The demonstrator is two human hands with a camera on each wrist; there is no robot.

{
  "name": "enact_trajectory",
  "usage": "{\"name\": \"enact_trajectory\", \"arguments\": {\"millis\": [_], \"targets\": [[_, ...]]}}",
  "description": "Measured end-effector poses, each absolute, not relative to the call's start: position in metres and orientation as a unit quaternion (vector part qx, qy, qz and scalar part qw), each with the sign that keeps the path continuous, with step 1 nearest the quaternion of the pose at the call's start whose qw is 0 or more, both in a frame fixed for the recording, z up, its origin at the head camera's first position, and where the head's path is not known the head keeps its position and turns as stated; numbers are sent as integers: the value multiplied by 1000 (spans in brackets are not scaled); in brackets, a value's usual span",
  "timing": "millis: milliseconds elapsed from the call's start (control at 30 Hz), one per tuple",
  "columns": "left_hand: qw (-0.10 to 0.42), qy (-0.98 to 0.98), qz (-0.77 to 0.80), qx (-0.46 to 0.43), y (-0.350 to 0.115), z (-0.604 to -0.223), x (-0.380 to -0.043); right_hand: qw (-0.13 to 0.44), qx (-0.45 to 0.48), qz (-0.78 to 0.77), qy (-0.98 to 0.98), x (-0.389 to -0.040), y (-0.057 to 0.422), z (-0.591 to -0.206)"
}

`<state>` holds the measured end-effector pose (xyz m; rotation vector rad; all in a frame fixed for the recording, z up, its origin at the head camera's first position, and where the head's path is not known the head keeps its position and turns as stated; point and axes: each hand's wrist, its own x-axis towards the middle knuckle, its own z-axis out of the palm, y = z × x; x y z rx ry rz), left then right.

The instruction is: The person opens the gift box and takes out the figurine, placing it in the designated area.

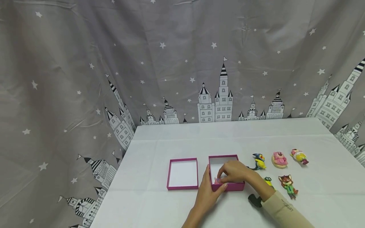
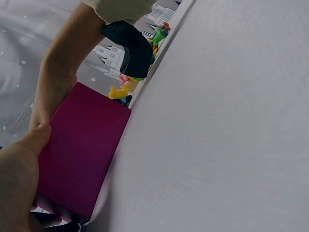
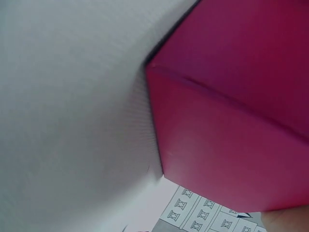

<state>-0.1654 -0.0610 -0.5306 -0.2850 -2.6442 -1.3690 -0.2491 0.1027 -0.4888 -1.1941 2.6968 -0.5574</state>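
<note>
A magenta box [image 1: 228, 187] with a white inside stands open on the white table. My left hand [image 1: 206, 191] grips its near left corner, thumb along the front wall; the left wrist view shows that thumb on the magenta side. My right hand [image 1: 235, 171] reaches down into the box with bent fingers. Its fingertips pinch a small pink figure [image 1: 216, 180] in the near left part of the box, mostly hidden by the fingers. In the right wrist view the box's outer walls fill much of the picture, and only a bit of skin shows at the lower right.
A shallow magenta-edged lid [image 1: 168, 174] lies left of the box. On the right lie a blue-and-yellow bird figure [image 1: 259, 162], a pink bear [image 1: 279, 159], a pink-and-yellow figure [image 1: 299, 156] and a fox [image 1: 289, 186]. A yellow-green figure [image 1: 268, 181] is partly behind the right forearm.
</note>
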Motion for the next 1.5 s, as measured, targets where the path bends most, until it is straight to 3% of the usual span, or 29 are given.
{"name": "enact_trajectory", "arguments": {"millis": [400,700,1000,1233,1500], "targets": [[68,-881,-456,-104,-62,-531,-167,65,-377,-242,892,-253,105,-487],[53,-883,-456,-96,-63,-532,-165,21,-346,-298,889,-243,118,-465],[50,-885,-455,-84,-61,-532,-164,-69,-282,-330,898,-219,181,-425],[47,-883,-459,-84,-61,-532,-163,-121,-202,-329,915,-203,252,-416],[44,-882,-461,-86,-61,-532,-165,-18,-87,-264,961,-193,321,-432]]}}
